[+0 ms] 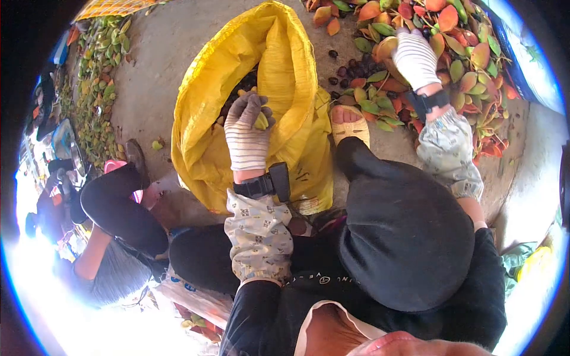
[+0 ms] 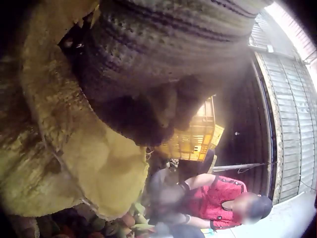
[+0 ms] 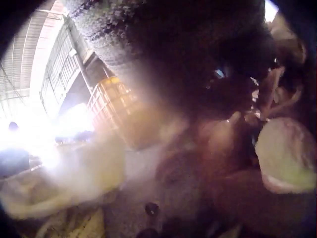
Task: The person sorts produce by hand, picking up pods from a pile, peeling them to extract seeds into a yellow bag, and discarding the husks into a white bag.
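My left hand (image 1: pixel 248 133), in a striped white and grey glove, is over the mouth of a yellow woven sack (image 1: pixel 199 101). Its curled fingers hold a small yellow-green husk (image 1: pixel 261 122). Dark contents show inside the sack, partly hidden behind this hand. My right hand (image 1: pixel 415 58), in a matching glove, reaches into a pile of orange, red and green split husks (image 1: pixel 466 65). A tan husk (image 1: pixel 386 48) lies right beside its fingers. The fingertips are partly lost among the husks, and I cannot tell whether they grip one.
Dark round nuts (image 1: pixel 355 70) lie loose on the concrete between sack and pile. A foot in a straw-coloured slipper (image 1: pixel 350 123) stands close to the sack. Another husk heap (image 1: pixel 98 89) lies left. Yellow crates (image 2: pixel 190 136) and a person in a red shirt (image 2: pixel 220 198) are further off.
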The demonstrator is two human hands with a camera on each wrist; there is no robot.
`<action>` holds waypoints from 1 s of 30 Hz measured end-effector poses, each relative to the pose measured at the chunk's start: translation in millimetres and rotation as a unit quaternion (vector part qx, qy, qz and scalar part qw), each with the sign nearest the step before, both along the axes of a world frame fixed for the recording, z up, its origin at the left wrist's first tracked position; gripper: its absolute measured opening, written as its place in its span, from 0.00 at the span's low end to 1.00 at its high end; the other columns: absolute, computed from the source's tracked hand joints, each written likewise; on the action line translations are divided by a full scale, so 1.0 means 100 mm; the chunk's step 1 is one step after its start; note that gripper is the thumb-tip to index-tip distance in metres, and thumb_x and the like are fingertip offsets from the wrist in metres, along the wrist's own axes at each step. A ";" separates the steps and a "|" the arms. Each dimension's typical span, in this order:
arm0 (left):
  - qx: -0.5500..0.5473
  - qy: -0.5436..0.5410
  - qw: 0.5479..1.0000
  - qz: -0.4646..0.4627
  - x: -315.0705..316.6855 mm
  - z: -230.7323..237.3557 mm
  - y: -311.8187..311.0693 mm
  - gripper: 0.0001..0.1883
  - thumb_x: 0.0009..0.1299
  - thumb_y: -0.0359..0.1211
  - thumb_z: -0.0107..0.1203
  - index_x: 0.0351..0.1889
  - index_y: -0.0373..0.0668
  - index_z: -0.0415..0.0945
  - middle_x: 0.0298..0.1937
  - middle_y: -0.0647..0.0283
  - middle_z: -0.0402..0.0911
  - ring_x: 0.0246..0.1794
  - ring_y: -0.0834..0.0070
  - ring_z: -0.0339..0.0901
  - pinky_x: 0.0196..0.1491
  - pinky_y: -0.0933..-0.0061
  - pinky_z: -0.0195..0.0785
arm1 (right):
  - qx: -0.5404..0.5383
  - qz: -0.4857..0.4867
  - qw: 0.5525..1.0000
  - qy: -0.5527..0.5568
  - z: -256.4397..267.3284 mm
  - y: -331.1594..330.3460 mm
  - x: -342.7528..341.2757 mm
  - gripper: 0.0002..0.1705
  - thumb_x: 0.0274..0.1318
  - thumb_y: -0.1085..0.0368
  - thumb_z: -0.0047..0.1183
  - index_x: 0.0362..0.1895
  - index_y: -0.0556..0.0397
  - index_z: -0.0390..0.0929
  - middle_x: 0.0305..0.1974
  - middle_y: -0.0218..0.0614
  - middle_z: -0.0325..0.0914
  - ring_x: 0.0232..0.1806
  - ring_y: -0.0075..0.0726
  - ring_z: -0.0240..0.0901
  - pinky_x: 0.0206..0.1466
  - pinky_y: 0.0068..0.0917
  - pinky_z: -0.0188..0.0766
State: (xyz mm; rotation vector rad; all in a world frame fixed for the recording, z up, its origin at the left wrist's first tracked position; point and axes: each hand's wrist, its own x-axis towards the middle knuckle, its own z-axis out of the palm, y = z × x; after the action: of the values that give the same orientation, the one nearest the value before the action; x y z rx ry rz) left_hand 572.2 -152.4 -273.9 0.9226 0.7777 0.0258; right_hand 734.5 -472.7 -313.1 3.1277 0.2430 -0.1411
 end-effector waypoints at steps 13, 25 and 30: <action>-0.003 -0.071 0.994 -0.081 -0.02 -0.04 0.25 0.23 0.67 0.45 0.60 0.45 0.31 0.76 0.32 0.60 0.80 0.30 0.74 0.76 0.35 0.75 0.69 | 0.526 0.287 0.800 -0.029 0.87 1.32 -0.43 0.17 0.44 0.74 0.54 0.43 0.55 0.75 0.38 0.42 0.76 0.42 0.48 0.76 0.48 0.33 0.72; 0.050 -0.138 0.989 -0.026 -0.13 -0.36 0.36 0.23 0.68 0.37 0.58 0.58 0.33 0.70 0.52 0.60 0.76 0.50 0.74 0.74 0.56 0.73 0.67 | 0.604 0.144 0.720 0.308 -0.19 2.34 -0.66 0.18 0.54 0.62 0.60 0.46 0.59 0.78 0.37 0.38 0.81 0.37 0.30 0.76 0.42 0.28 0.74; 0.125 -0.081 0.989 -0.001 -0.19 -0.39 0.31 0.16 0.71 0.37 0.54 0.49 0.32 0.76 0.43 0.62 0.79 0.42 0.78 0.74 0.47 0.77 0.68 | 0.593 0.060 0.661 0.456 -0.27 2.39 -0.73 0.18 0.57 0.58 0.59 0.43 0.61 0.79 0.34 0.35 0.82 0.35 0.25 0.75 0.40 0.25 0.74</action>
State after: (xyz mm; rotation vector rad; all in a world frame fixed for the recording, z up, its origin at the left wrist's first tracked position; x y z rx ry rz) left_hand 553.0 -121.3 -312.9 1.1432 0.6312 0.1973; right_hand 661.0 -233.7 -340.1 3.6326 0.7927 -2.5110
